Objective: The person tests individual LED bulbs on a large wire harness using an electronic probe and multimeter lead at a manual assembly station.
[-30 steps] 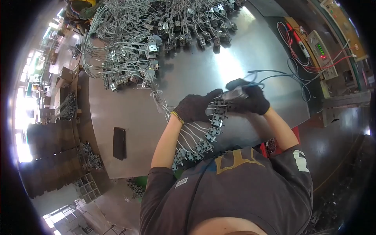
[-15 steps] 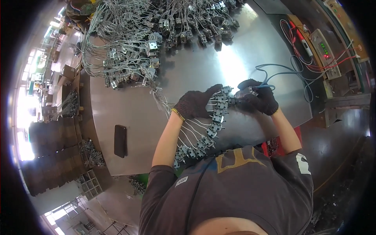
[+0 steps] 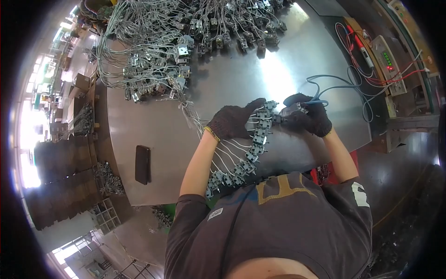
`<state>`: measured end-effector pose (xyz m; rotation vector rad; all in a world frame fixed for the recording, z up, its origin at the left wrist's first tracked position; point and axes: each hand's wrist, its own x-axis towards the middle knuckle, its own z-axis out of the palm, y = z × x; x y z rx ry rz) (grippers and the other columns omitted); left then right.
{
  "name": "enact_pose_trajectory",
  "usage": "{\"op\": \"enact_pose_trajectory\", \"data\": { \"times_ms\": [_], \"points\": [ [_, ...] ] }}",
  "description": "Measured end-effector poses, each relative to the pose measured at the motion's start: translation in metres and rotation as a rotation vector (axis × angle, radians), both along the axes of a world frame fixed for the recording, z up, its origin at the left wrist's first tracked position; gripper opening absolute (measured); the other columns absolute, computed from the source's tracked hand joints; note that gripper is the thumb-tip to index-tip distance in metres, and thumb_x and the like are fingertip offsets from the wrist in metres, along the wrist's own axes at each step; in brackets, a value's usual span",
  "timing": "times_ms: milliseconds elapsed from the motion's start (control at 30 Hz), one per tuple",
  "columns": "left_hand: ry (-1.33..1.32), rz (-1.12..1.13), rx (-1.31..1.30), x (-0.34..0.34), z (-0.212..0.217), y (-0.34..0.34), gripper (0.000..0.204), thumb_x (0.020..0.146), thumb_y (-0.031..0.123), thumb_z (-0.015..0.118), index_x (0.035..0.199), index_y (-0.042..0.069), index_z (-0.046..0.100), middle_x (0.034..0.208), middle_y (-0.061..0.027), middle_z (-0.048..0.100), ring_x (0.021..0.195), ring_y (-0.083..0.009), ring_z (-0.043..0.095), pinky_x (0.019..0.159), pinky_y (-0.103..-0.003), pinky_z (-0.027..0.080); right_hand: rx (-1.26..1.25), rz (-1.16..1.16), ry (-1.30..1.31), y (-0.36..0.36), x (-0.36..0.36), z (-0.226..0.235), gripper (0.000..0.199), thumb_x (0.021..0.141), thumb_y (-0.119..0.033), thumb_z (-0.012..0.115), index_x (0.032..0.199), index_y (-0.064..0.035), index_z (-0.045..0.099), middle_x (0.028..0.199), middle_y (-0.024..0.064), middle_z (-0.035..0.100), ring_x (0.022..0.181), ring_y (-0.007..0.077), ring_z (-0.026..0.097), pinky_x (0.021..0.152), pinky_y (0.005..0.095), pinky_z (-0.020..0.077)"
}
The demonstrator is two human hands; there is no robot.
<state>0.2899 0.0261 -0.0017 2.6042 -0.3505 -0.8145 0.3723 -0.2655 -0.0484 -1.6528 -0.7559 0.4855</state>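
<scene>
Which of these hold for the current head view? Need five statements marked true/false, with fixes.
1. The left hand is at the row of grey connectors. True.
2. The right hand is empty. False: it holds a grey handheld piece.
3. A black flat case lies on the table, left of the left hand. True.
4. The meter has a blank display. False: green digits are lit.
5. The big pile of wired parts sits at the table's near edge. False: it is at the far side.

Left grip (image 3: 232, 122) gloved, thumb (image 3: 256, 103) extended; right grip (image 3: 308, 115) gloved, curled inward; forearms (image 3: 199, 167) bare, angled forward, well apart.
</scene>
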Motion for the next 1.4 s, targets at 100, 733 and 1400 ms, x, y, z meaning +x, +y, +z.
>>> {"op": "enact_pose_trajectory", "data": {
  "times_ms": [100, 733, 1400],
  "points": [
    [-0.046, -0.010, -0.008, -0.001, -0.006, 0.001, 0.115, 0.076, 0.037, 0.087, 0.168, 0.026, 0.019, 0.096, -0.0261, 0.074, 0.088, -0.0457, 0.073, 0.081, -0.054, 0.059, -0.103, -0.017, -0.117, 0.005, -0.004, 0.003, 0.045, 0.089, -0.032, 0.082, 0.119, -0.0008, 0.071, 0.109, 0.0115, 0.076, 0.098, 0.0232, 0.074, 0.088, 0.0370, 0.0583],
    [-0.097, -0.012, -0.036, -0.004, -0.012, 0.004, 0.116, 0.075, 0.034, 0.087, 0.168, 0.025, 0.018, 0.096, -0.0256, 0.075, 0.089, -0.0444, 0.074, 0.082, -0.053, 0.059, -0.064, 0.008, -0.313, 0.001, -0.005, -0.007, 0.049, 0.086, -0.025, 0.088, 0.126, -0.0009, 0.072, 0.133, 0.0127, 0.068, 0.116, 0.0226, 0.069, 0.100, 0.0379, 0.0542],
    [-0.082, -0.031, -0.070, -0.005, -0.006, 0.005, 0.115, 0.076, 0.034, 0.086, 0.168, 0.022, 0.018, 0.093, -0.0278, 0.074, 0.087, -0.0470, 0.072, 0.080, -0.054, 0.057, -0.130, -0.031, -0.357, 0.007, -0.009, 0.005, 0.040, 0.087, -0.040, 0.082, 0.104, -0.0033, 0.080, 0.118, 0.0163, 0.075, 0.097, 0.0316, 0.075, 0.085, 0.0409, 0.0593]
  ]
}}
